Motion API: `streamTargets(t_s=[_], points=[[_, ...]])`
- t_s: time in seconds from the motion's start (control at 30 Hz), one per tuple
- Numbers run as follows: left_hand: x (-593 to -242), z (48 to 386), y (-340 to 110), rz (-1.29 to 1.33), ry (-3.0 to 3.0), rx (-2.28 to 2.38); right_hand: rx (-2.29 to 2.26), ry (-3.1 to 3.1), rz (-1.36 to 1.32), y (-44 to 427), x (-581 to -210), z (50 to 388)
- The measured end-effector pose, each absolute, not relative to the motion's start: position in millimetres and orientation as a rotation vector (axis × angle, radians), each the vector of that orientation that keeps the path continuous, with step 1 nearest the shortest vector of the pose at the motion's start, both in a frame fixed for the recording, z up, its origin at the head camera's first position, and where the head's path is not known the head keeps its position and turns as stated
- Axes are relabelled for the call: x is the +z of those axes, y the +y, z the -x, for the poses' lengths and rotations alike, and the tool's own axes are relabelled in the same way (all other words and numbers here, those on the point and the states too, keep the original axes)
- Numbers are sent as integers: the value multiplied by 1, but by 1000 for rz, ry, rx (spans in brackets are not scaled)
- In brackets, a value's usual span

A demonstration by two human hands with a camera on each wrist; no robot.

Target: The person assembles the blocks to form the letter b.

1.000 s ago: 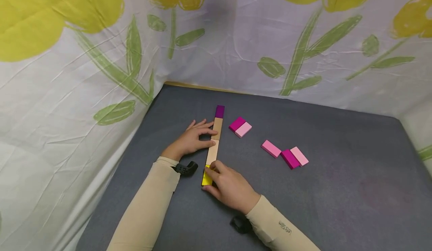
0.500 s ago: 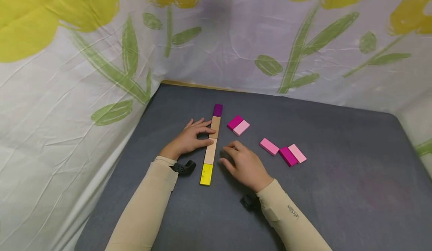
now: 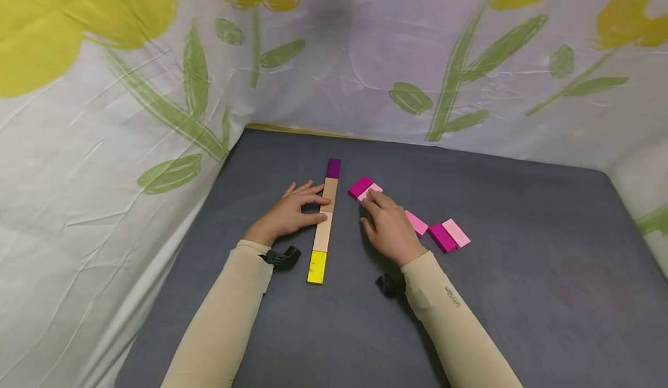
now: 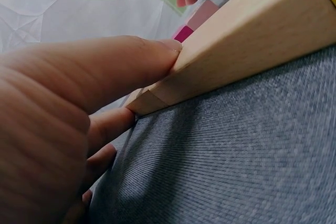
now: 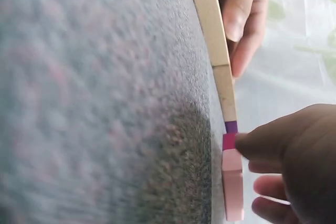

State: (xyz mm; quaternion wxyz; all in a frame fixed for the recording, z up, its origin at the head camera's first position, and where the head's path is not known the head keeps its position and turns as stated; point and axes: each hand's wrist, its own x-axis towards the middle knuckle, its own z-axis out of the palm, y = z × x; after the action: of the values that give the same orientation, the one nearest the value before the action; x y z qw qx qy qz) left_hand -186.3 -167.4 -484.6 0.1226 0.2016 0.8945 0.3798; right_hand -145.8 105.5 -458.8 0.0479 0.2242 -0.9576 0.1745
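Observation:
A straight row of flat blocks runs away from me: a yellow block [image 3: 316, 267], a pale wooden block [image 3: 321, 237], a tan block [image 3: 329, 192] and a purple block [image 3: 333, 168]. My left hand [image 3: 286, 214] rests along the row's left side, thumb on the pale block and fingertips at the tan one. To the right, my right hand [image 3: 392, 228] reaches over a light pink block [image 3: 375, 188], which sits against a magenta block [image 3: 360, 187]. Its fingertips are at the light pink block's top; a firm hold cannot be made out.
Right of the right hand lie a pink block [image 3: 417, 223], a second magenta block [image 3: 442, 238] and a second light pink block [image 3: 456, 233]. A grey cloth [image 3: 522, 295] covers the table. White flower-print curtains [image 3: 355, 57] hang behind and to the left.
My right hand has let go of the yellow block and moved away and to the right, over to the light pink block. My left hand stays at the row.

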Motion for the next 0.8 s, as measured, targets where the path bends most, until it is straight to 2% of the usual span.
streamTargets(t_s=[0.8], points=[[-483, 186, -165, -560, 2614, 1096, 315, -2982, -700, 101, -457, 141]])
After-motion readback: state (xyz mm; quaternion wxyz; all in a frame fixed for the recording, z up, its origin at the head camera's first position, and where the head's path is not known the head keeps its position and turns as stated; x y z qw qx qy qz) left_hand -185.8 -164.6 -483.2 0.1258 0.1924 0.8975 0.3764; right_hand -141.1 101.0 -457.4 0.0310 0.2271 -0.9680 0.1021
